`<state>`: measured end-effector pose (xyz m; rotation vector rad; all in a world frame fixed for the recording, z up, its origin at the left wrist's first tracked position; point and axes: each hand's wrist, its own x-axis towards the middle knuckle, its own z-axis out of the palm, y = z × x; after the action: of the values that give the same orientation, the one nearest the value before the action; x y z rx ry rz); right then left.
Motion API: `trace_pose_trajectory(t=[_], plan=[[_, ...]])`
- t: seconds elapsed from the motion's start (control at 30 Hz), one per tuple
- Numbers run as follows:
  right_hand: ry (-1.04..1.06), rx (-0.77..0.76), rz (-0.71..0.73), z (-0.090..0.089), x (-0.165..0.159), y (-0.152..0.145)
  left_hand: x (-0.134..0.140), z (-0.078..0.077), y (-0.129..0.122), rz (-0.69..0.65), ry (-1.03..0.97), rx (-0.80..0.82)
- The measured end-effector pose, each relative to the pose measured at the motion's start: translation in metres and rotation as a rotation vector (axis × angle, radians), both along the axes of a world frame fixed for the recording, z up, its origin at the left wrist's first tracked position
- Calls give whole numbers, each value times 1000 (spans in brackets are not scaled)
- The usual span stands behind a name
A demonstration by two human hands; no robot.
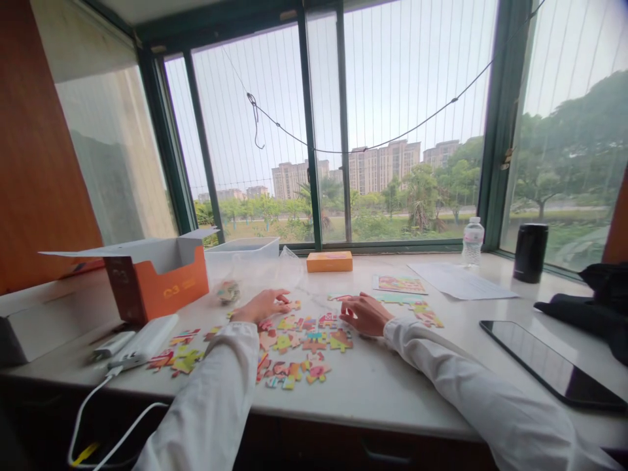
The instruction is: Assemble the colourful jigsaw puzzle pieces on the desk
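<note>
My left hand point(262, 306) reaches over loose jigsaw puzzle pieces point(314, 343), fingers stretched to the right. Its fingertips are beside a small orange-yellow piece point(296, 305); whether they touch it I cannot tell. My right hand point(366, 314) rests low over the table with fingers apart and bent downward, near pink pieces point(328, 319). A pale green joined puzzle strip point(395, 299) runs behind this hand, leading to joined yellow and orange pieces point(428, 315) at its right. More loose pieces point(184, 356) lie left of my left forearm.
An open orange box point(164, 288), white power strip point(144, 341) and clear plastic tub point(245, 252) stand left. Behind are a small orange box point(330, 261) and picture card point(400, 284). Rightward are paper point(466, 282), a bottle point(472, 242), black tumbler point(530, 254) and tablet point(549, 360).
</note>
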<state>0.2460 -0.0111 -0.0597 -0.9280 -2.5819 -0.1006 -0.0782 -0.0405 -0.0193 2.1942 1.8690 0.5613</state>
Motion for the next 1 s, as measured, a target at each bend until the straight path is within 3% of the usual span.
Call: trace_pose_trajectory(t=[0.13, 0.33, 0.53, 0.63, 0.8, 0.9, 1.0], plan=[[10, 1, -2, 1, -1, 0, 3, 0, 2, 22, 16, 37], [-38, 89, -42, 15, 6, 2, 10, 5, 8, 29, 99, 232], [-85, 133, -194, 35, 24, 6, 33, 24, 3, 90, 189, 275], [13, 84, -328, 42, 41, 12, 72, 43, -3, 46, 271, 350], [313, -115, -502, 48, 80, 34, 182, 63, -2, -38, 387, 420], [527, -345, -490, 45, 105, 53, 243, 56, 8, -101, 405, 381], [576, -511, -447, 41, 126, 70, 281, 38, 17, -165, 368, 332]])
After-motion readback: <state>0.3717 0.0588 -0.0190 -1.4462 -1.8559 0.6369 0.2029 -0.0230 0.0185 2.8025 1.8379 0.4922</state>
